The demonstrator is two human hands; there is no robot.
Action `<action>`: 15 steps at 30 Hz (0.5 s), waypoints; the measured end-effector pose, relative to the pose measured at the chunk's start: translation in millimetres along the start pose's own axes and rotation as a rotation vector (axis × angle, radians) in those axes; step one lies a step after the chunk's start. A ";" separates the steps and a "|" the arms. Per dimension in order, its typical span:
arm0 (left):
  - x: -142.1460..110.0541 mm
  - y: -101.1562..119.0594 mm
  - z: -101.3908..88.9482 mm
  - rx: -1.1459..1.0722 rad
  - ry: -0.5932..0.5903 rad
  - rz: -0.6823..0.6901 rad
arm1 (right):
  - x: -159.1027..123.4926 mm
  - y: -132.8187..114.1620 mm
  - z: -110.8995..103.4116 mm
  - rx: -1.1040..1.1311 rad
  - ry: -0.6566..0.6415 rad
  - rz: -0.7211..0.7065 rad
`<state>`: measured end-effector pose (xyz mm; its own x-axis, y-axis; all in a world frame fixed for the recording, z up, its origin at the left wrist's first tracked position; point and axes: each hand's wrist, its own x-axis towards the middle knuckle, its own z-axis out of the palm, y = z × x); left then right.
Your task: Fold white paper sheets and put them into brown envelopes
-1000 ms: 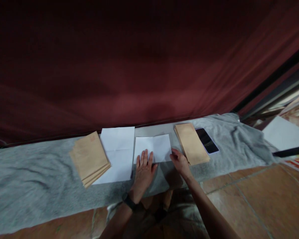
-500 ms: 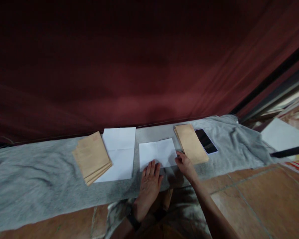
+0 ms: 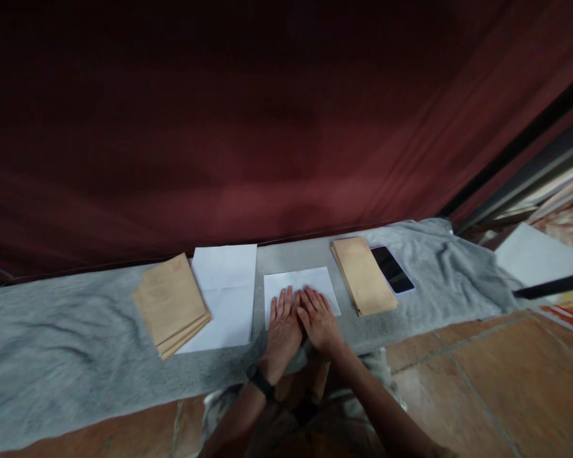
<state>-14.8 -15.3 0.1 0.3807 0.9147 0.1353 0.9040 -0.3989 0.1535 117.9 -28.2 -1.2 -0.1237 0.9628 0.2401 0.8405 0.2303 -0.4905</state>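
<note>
A folded white sheet of paper (image 3: 286, 280) lies in front of me on the grey cloth. My left hand (image 3: 284, 324) rests flat on its near part, fingers stretched out. Beside it, my right hand (image 3: 318, 318) also lies flat on the paper, its fingers meeting the left hand's. Both palms hide the sheet's near edge in the middle. Left of it lie larger white sheets (image 3: 229, 299) with a crease across them. A fanned stack of brown envelopes (image 3: 172, 299) overlaps their left side. Another stack of brown envelopes (image 3: 364, 273) sits right of my hands.
A phone (image 3: 392, 268) with a dark screen touches the right envelope stack. Grey cloth (image 3: 76, 343) covers the long, narrow surface. Behind it hangs a dark red curtain (image 3: 286, 159). Tiled floor (image 3: 458, 375) shows in front, and a white panel (image 3: 537, 254) stands at the far right.
My right hand has moved left from the paper's right edge and now lies flat beside my left hand. The paper lies flatter, and the view has shifted slightly.
</note>
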 end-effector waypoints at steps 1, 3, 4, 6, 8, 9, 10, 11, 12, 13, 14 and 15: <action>1.3 -0.4 1.3 0.005 0.001 0.003 | 3.6 0.4 2.2 -0.029 -0.015 0.008; 3.0 -0.9 2.4 0.017 0.007 -0.006 | 9.9 2.2 4.9 -0.071 -0.030 0.024; 3.6 -1.0 2.5 0.022 0.010 -0.014 | 12.8 3.4 5.4 -0.083 -0.033 0.027; 4.9 -1.3 2.5 0.026 0.015 -0.024 | 18.4 6.4 5.5 -0.095 -0.034 0.024; 6.5 -2.0 2.2 0.018 0.023 -0.027 | 23.8 9.7 4.7 -0.104 -0.033 0.020; 7.5 -2.7 2.1 0.010 0.028 -0.027 | 26.3 11.5 4.3 -0.111 -0.033 0.020; 8.8 -3.7 1.8 0.003 0.033 -0.029 | 28.6 13.1 3.8 -0.119 -0.033 0.023; 10.2 -4.9 1.5 -0.003 0.040 -0.035 | 30.7 14.6 3.4 -0.128 -0.032 0.027; 11.7 -6.3 1.1 -0.007 0.046 -0.042 | 32.5 15.8 3.1 -0.137 -0.032 0.030; 13.2 -7.9 0.7 -0.011 0.054 -0.050 | 34.0 16.9 3.1 -0.145 -0.031 0.032; 14.7 -9.5 0.2 -0.016 0.063 -0.059 | 35.1 17.7 3.2 -0.149 -0.028 0.035; 16.1 -11.1 -0.1 -0.020 0.073 -0.070 | 36.0 18.3 3.6 -0.151 -0.025 0.038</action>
<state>-18.7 3.8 0.7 0.3013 0.9335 0.1945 0.9233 -0.3365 0.1849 126.9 11.2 -4.6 -0.1020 0.9742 0.2015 0.9142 0.1716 -0.3672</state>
